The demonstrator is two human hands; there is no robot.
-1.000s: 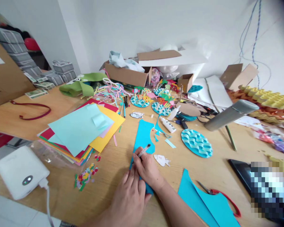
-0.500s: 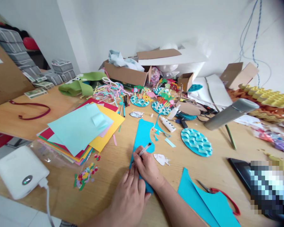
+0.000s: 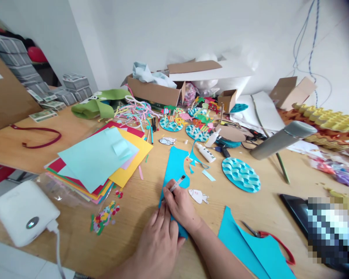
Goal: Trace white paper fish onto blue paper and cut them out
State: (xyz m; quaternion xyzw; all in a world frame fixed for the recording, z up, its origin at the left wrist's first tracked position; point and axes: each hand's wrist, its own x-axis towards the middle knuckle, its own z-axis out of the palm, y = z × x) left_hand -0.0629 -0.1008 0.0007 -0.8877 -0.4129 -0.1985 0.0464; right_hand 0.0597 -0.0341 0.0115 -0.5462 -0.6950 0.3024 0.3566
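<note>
The work surface is a wooden table (image 3: 130, 201). On its left side rests a stack of coloured paper (image 3: 90, 162), with a pale blue sheet uppermost. On the near right lies a cut blue piece (image 3: 250, 248), with the scissors (image 3: 261, 234) partly on it.

The workpiece is a blue sheet (image 3: 174, 166), lying lengthwise in front of the person. Its far part is exposed; its near part is largely covered by the hands. Compared with the preceding pictures, the workpiece shows no clear displacement. The slight shift of the whole view is attributable to camera movement.

The left hand (image 3: 159, 232) lies palm down over the near part of the workpiece, fingers extended and side by side. The right hand (image 3: 180, 205) rests against it, digits closed around a pen (image 3: 177, 183). Both hands hold the positions seen in the preceding pictures; any change in pen angle is minimal. This indicates, as a judgement, a steady, fine operation at one location, with the left hand serving as the clamp.

The wave-patterned oval (image 3: 241, 174) lies well apart, to the right. The white paper fish (image 3: 197, 195) lies just beside the right hand. The pen's lower end is near the workpiece's left edge; contact cannot be confirmed. Small blue scraps (image 3: 192, 169) lie beyond the fish.
</note>
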